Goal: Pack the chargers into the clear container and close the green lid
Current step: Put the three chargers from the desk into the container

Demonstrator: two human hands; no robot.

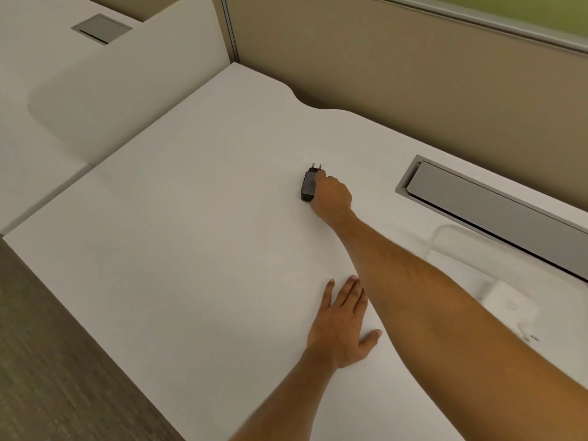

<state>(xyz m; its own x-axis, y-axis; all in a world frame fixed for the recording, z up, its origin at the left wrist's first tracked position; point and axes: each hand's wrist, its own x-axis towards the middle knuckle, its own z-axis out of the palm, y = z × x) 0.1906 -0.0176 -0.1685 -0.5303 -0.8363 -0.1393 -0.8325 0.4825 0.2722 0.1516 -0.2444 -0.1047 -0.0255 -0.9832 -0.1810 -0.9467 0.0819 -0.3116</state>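
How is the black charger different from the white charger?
The black charger is dark and far out on the desk; the white charger is pale and nearer the person. The right hand is on the black charger, while nothing touches the white charger. The black charger looks slimmer and the white charger looks squarer and bulkier. Both have two plug pins, and both are outside the clear container.

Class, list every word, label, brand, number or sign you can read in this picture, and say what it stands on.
None can be read.
black charger, under the right hand: no legible print.
white charger: a faint mark, too blurred to read.
white desk and grey cable flap: no text visible.
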